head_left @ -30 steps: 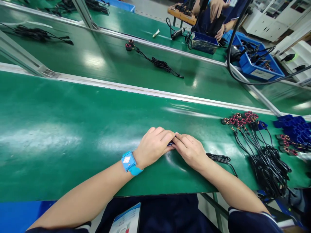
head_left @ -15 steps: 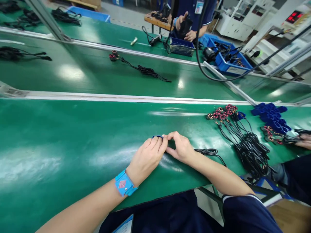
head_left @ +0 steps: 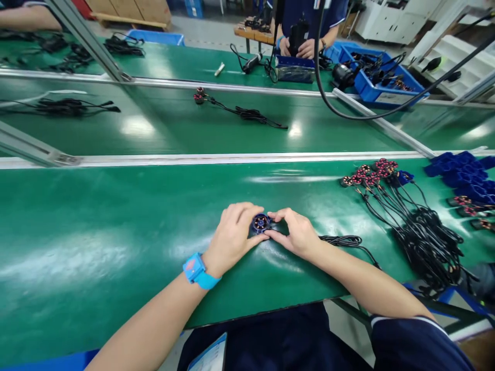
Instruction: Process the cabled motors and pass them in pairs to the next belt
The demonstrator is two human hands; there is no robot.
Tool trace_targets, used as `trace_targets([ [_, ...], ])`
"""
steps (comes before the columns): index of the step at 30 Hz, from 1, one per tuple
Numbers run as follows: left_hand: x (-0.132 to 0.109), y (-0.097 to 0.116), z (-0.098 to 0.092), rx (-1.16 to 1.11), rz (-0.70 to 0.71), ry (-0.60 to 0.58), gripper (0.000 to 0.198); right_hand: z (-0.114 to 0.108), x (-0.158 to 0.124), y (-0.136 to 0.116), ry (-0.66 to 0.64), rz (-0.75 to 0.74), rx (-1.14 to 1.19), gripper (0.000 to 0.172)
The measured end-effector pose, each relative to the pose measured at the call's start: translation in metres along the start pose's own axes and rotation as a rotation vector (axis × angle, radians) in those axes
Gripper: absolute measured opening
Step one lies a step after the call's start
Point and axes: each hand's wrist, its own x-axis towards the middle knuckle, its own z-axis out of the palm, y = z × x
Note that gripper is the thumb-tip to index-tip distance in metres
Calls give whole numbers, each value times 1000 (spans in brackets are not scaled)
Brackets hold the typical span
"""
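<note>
A small round coil part in a dark blue housing [head_left: 261,223] rests on the green table surface [head_left: 116,232], gripped from both sides. My left hand [head_left: 232,234], with a blue wrist strap [head_left: 197,271], curls its fingers around the part's left side. My right hand [head_left: 296,233] pinches its right side. A black cable bundle [head_left: 344,240] trails from under my right hand toward the right.
Several coil parts with black cables [head_left: 410,216] lie at the right, beside blue housings [head_left: 464,172]. A metal rail [head_left: 232,158] borders a conveyor belt carrying a cabled part [head_left: 240,109]. Across it another person's hands [head_left: 305,47] work near blue bins [head_left: 379,85].
My hands have opened slightly around the part, and its round coil face now shows between my fingers. The view has shifted a little.
</note>
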Motion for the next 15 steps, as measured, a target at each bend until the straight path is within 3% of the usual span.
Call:
trace_targets([
  [3, 1, -9, -1, -128, -175, -45, 79, -2, 3, -1, -28, -94, -76, 21],
  [6, 3, -10, -1, -239, -260, -108, 80, -2, 6, -4, -37, -157, -181, 27],
  [11, 4, -9, -3, -265, -286, -131, 77, -2, 9, -9, -120, -148, -328, 33],
  [15, 3, -9, -1, -252, -253, -112, 76, -4, 12, -12, -172, -106, -290, 35],
])
